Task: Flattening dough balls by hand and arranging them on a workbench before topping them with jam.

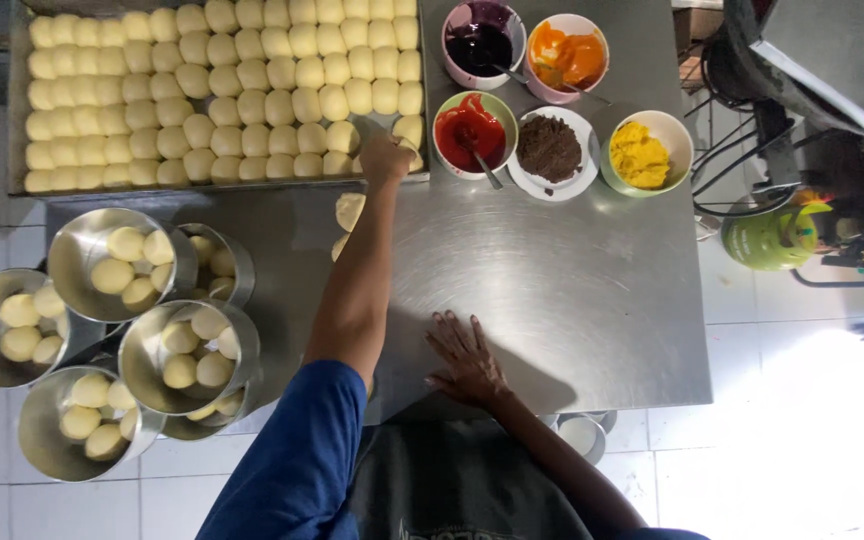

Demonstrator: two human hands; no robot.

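My left hand (384,160) reaches to the near right corner of the tray (18,120), fingers curled around a dough ball (409,130) there. My right hand (467,358) lies flat and open on the steel desk (572,290), holding nothing. Bowls of fillings (552,148) stand just right of the tray.

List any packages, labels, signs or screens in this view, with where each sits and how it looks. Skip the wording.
No packages, signs or screens show on the steel table.
Apron print: faint pale lettering on the dark apron at the bottom edge, mostly cut off.
Green gas cylinder: on the floor right of the table, rounded, bright green; no label can be made out.
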